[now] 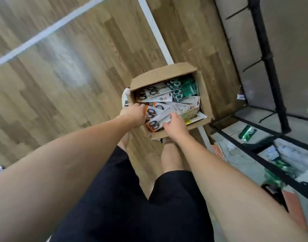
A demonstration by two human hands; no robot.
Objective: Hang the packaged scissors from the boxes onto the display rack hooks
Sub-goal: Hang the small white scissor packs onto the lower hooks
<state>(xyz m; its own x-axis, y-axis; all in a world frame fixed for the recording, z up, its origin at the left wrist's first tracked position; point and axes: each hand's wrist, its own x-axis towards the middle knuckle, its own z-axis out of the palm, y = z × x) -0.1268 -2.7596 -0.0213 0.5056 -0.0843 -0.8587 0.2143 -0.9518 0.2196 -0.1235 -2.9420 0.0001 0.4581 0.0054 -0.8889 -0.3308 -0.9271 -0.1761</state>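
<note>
Brown open cardboard box (169,75) on the wood floor holds carded packaged scissors (156,122); my left hand (133,115) grips them at nine o'clock, my right hand (176,125) at four o'clock.

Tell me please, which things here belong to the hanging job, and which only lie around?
For the job:
- cardboard box
- orange-carded scissor packs, left hand and right hand on them
- green scissor packs
- black rack hooks

Lying about:
- white shoe behind the box
- green packet on the low shelf
</note>
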